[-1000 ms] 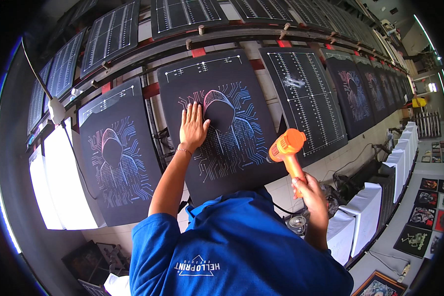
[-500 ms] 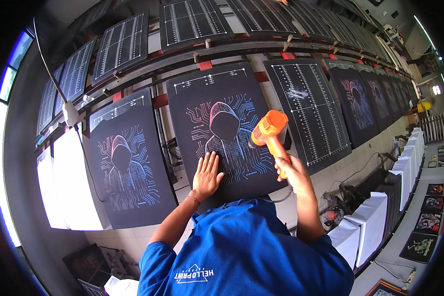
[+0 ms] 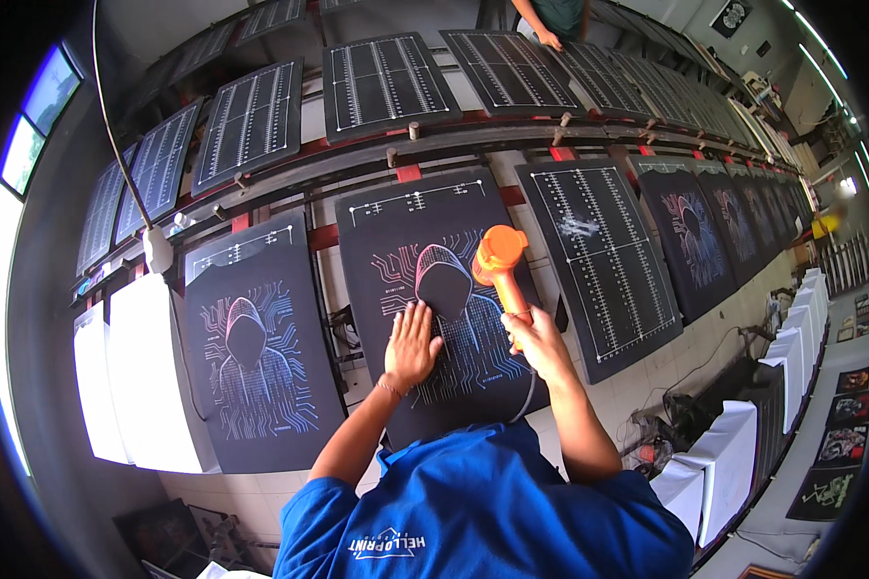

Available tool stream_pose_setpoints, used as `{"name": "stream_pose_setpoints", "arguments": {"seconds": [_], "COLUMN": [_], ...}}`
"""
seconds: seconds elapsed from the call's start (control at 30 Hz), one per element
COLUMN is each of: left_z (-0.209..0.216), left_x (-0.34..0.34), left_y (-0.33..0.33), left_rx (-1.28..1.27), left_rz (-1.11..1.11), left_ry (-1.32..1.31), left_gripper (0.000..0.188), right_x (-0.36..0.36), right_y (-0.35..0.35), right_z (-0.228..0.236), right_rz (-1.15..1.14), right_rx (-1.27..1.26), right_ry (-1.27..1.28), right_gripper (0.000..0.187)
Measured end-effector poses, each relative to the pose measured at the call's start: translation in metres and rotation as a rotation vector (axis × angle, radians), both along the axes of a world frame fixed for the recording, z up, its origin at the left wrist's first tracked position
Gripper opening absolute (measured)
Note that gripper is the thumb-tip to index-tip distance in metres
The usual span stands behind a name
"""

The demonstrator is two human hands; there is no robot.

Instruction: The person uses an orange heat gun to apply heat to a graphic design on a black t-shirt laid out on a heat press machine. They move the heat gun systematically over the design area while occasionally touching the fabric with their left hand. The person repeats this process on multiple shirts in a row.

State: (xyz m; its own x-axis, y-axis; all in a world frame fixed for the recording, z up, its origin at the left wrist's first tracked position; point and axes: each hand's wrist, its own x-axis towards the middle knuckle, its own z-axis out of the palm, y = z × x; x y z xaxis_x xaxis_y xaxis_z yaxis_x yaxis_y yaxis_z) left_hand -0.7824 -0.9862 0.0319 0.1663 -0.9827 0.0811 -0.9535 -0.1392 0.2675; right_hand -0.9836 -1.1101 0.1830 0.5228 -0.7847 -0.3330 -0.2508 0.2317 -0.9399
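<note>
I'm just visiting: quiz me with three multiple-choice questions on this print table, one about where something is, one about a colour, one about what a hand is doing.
1. Where does the left hand lie?
A. flat on the black hooded-figure printed fabric
B. on the blank ruled black board
C. on the white panel

2. What colour is the handheld heat gun?
A. green
B. orange
C. white

3. What is the right hand doing?
A. hanging empty
B. gripping the gun's handle
C. pressing fabric

Answers: 1 A, its palm is spread on the print; 2 B, its body is plainly orange; 3 B, the fingers wrap the handle.

Co-worker [image 3: 550, 14] cut off by top edge.
</note>
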Motion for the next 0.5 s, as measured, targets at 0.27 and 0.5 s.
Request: {"name": "stream_pose_setpoints", "arguments": {"seconds": [0.27, 0.5], "left_z": [0.013, 0.005], "left_x": [-0.034, 0.023], "left_y": [0.066, 0.004], "left_rx": [0.093, -0.011], "left_rz": [-0.178, 0.061], "left_ry": [0.059, 0.015], "left_gripper": [0.068, 0.064], "right_x": [0.034, 0.061], "right_y": [-0.022, -0.051], "right_z": [-0.008, -0.018], "right_rz": [-0.002, 0.08], "right_rx": [0.025, -0.034], "right_ry": [-0.036, -0.062], "right_gripper": [0.026, 0.029]}}
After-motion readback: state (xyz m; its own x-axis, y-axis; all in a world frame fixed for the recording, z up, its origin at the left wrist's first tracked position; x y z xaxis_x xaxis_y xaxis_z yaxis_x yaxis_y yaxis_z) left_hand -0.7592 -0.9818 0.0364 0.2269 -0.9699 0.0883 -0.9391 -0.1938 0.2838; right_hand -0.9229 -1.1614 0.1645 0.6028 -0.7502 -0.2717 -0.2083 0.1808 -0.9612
